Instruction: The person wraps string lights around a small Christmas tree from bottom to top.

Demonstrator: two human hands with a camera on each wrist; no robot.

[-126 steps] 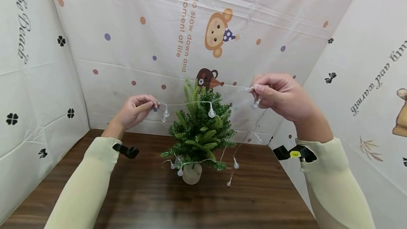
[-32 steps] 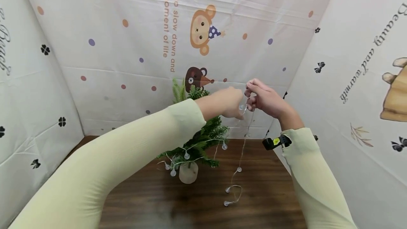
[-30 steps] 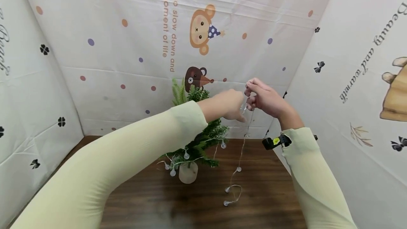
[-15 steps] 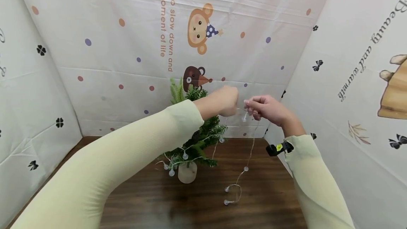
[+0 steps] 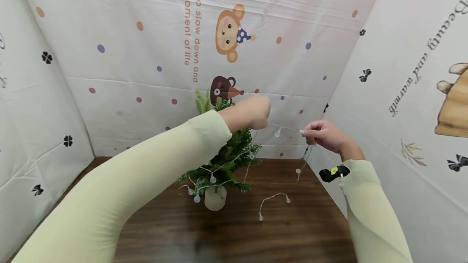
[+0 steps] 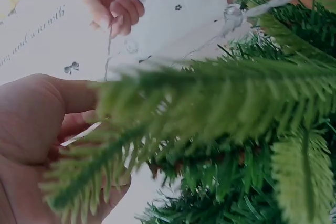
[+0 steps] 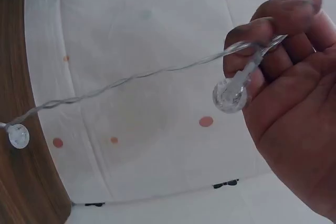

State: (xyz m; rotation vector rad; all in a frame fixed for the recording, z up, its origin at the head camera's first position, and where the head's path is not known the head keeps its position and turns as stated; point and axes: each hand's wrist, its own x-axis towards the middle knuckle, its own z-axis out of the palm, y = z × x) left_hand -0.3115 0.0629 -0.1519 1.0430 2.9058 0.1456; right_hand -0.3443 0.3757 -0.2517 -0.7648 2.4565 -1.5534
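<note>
- Two hands are holding the string of lights [image 5: 278, 133] beside the small tree [image 5: 239, 143]: part of it is circling the tree's lower branches, one span is stretching between the hands to the tree's right, and a tail with two bulbs is lying on the tabletop [image 5: 219, 240] to the right of the tree's pot [image 5: 215, 199].
- The right hand [image 5: 325, 135], well out to the tree's right, is pinching the wire between thumb and curled fingers.
- The left hand [image 5: 256, 111], against the tree's upper right side, seems to be curling its fingers round the wire; a branch [image 6: 220, 95] is hiding the tips, so one cannot tell how they are meeting.
- That branch is lying across the left hand's work, so its needles could be snagging a bulb as the wire passes.
- The lower loops seem to be merely resting on the tree's needles; a hard pull could be dragging them loose, or tipping the tree.
- A bulb is hanging right at the right fingers and might be jamming there if the wire slides.
- The string is looking thin, clear and twisted, its round bulbs glinting like bubbled glass on short stems, none visibly glowing.
</note>
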